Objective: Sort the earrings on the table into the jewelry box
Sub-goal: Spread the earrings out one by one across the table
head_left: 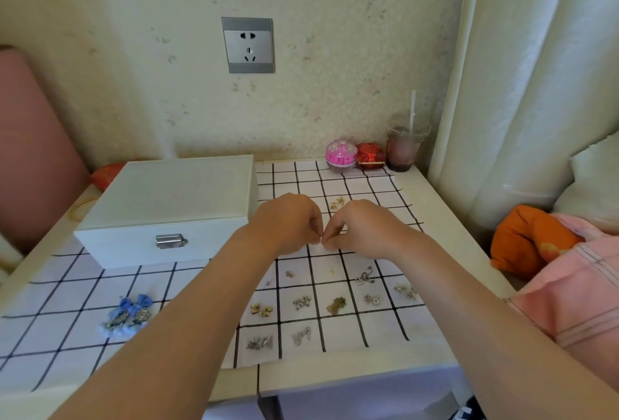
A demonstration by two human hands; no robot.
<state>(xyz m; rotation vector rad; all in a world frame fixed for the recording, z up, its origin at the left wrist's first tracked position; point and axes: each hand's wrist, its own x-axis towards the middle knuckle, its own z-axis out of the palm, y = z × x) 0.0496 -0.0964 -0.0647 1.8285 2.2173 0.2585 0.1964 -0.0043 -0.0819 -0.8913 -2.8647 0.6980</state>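
Observation:
The white jewelry box (pixel 167 208) stands closed on the left of the table, its metal latch (pixel 170 240) facing me. Several small earrings lie on the checked cloth (pixel 385 329): a gold pair (pixel 337 203) behind my hands, gold ones (pixel 262 310), silver ones (pixel 302 303) and a bronze one (pixel 336 305) nearer me, and blue bow earrings (pixel 130 315) at the left. My left hand (pixel 288 222) and my right hand (pixel 358 227) meet fingertip to fingertip over the cloth, fingers curled, pinching something tiny that I cannot make out.
At the back right stand a pink round tin (pixel 341 155), a red box (pixel 369 155) and a plastic cup (pixel 403 148) with a straw. An orange and pink cloth (pixel 536 245) lies at the table's right edge. A wall socket (pixel 248 45) sits above.

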